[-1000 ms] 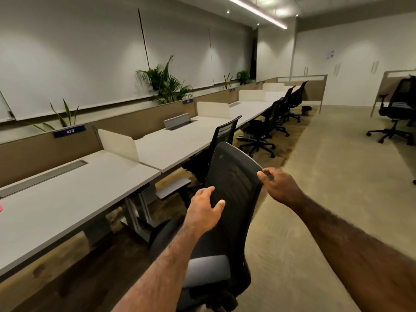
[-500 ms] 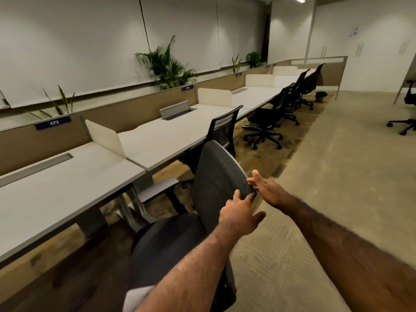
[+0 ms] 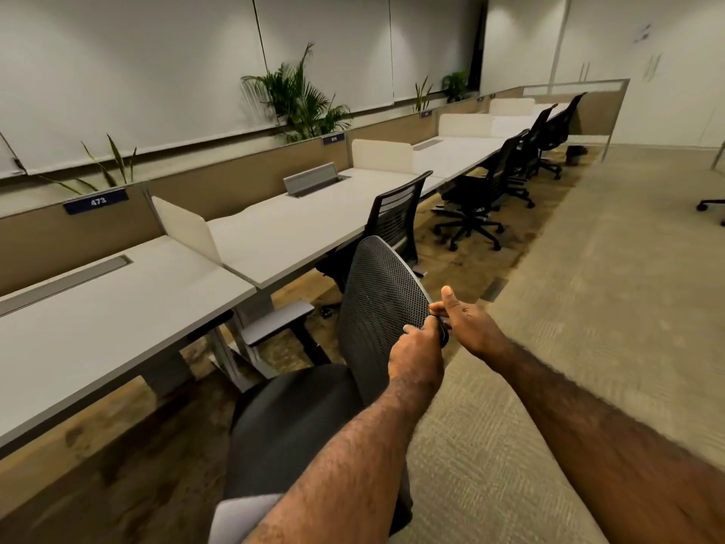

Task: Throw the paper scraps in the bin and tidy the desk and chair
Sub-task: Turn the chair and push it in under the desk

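A black office chair (image 3: 376,308) with a mesh back and grey armrests stands in front of me, its seat turned toward the long grey desk (image 3: 117,316) on my left. My left hand (image 3: 418,353) is closed around the right edge of the chair's backrest. My right hand (image 3: 467,321) grips the same edge just above it, thumb sticking up. No paper scraps or bin show in this view.
A second black chair (image 3: 396,217) is tucked at the neighbouring desk, with more chairs (image 3: 486,190) further down the row. White dividers (image 3: 188,229) split the desk. Plants (image 3: 298,100) line the partition. Beige carpet (image 3: 588,308) stretches to the right.
The chair has swivelled so its seat faces the desk. My left hand slid from the middle of the backrest to its right edge, beside my right hand.
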Motion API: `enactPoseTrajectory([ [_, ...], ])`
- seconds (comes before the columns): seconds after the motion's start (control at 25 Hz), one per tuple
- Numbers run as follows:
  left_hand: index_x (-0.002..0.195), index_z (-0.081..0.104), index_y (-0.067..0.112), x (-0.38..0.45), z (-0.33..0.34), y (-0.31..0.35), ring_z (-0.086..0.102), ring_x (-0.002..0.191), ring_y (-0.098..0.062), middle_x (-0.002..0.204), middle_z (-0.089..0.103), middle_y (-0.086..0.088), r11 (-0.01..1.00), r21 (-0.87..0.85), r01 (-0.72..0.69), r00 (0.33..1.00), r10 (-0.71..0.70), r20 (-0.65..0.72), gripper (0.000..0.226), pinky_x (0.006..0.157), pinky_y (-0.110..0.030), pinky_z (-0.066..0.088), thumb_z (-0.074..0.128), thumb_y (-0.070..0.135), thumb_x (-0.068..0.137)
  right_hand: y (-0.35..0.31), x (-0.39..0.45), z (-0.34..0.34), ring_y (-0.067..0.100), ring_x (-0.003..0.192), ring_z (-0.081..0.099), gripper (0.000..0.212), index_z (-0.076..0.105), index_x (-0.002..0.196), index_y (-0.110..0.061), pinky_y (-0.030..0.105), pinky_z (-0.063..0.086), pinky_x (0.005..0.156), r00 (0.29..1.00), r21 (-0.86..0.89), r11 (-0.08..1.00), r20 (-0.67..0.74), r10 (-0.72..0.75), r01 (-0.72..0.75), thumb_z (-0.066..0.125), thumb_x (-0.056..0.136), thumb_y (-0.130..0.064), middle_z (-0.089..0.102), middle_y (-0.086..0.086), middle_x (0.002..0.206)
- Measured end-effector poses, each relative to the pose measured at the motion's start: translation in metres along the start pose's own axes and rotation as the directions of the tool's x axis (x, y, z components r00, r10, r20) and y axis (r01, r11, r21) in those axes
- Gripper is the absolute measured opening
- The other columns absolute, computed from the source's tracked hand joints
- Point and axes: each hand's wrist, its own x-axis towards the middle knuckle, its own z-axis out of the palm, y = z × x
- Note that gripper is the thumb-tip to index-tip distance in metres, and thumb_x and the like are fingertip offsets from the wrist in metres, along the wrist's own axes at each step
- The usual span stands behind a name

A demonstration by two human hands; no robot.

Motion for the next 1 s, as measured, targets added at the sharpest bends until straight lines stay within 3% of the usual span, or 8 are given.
enactPoseTrajectory([
  [0.08,0.124,0.040,0.014,-0.005,-0.002,-0.002,0.063,0.099,-0.038,0.121,0.057,-0.025,1.000,0.001,-0.011,1.000,0.011,-0.006,0.039,0.079,-0.046,0.052,0.051,0.005,0.088,0.000,0.000,0.000,0.017,0.107,0.066,0.051,0.071,0.087,-0.036,0.043,0.048,0.102,1.000,-0.030,1.000,-0.022,-0.011,0.010,0.034,0.085,-0.072,0.073,-0.003,0.109],
  [0.2,0.113,0.040,0.014,-0.027,-0.008,-0.011,0.064,0.093,-0.037,0.110,0.059,-0.015,0.998,0.019,-0.054,0.998,0.054,-0.018,0.032,0.072,-0.044,0.050,0.053,0.005,0.085,0.003,-0.007,-0.001,0.022,0.114,0.061,0.037,0.068,0.114,-0.024,0.036,0.046,0.103,0.996,-0.158,0.986,-0.062,-0.066,0.055,0.042,0.097,-0.044,0.069,0.003,0.119],
  [0.32,0.106,0.037,0.016,-0.059,-0.016,-0.021,0.065,0.087,-0.035,0.101,0.061,-0.010,0.998,-0.015,-0.061,0.998,0.060,-0.031,0.030,0.066,-0.043,0.048,0.052,0.004,0.083,0.004,-0.021,0.001,0.021,0.121,0.056,0.038,0.059,0.129,-0.020,0.028,0.040,0.101,0.996,-0.187,0.982,-0.077,-0.049,0.034,0.044,0.099,-0.037,0.063,0.004,0.130],
  [0.56,0.122,0.038,0.018,-0.142,-0.048,-0.057,0.065,0.093,-0.032,0.104,0.064,-0.007,1.000,-0.004,-0.017,0.999,0.017,0.047,0.047,0.074,-0.043,0.051,0.061,0.012,0.081,0.010,-0.066,0.014,0.024,0.136,0.043,0.058,0.037,0.147,-0.020,0.027,0.031,0.111,0.996,-0.354,0.935,-0.079,-0.042,0.012,0.054,0.091,-0.018,0.044,0.008,0.150],
  [0.76,0.136,0.035,0.015,-0.194,-0.077,-0.109,0.060,0.107,-0.029,0.117,0.059,-0.006,0.966,0.252,0.050,0.979,-0.097,0.177,0.066,0.083,-0.041,0.052,0.065,0.013,0.078,0.013,-0.094,0.030,0.024,0.148,0.020,0.085,0.019,0.153,-0.021,0.036,0.023,0.117,0.997,-0.437,0.899,-0.067,-0.028,-0.004,0.064,0.081,-0.026,0.019,0.008,0.161],
  [0.88,0.118,0.049,0.015,-0.215,-0.096,-0.141,0.058,0.111,-0.027,0.118,0.058,-0.006,0.933,0.332,0.142,0.954,-0.218,0.205,0.044,0.086,-0.039,0.050,0.066,0.021,0.078,0.011,-0.112,0.044,0.028,0.149,0.009,0.092,0.014,0.153,-0.029,0.043,0.020,0.118,0.998,-0.509,0.860,-0.025,-0.062,0.041,0.067,0.079,-0.039,0.009,0.005,0.163],
  [1.0,0.110,0.056,0.016,-0.220,-0.116,-0.169,0.061,0.105,-0.026,0.111,0.062,-0.003,0.899,0.386,0.205,0.940,-0.291,0.178,0.034,0.078,-0.038,0.049,0.064,0.028,0.079,0.013,-0.126,0.055,0.029,0.150,0.005,0.098,0.015,0.153,-0.028,0.043,0.016,0.121,0.993,-0.667,0.738,0.039,-0.108,0.106,0.068,0.074,-0.054,0.009,0.005,0.163],
])
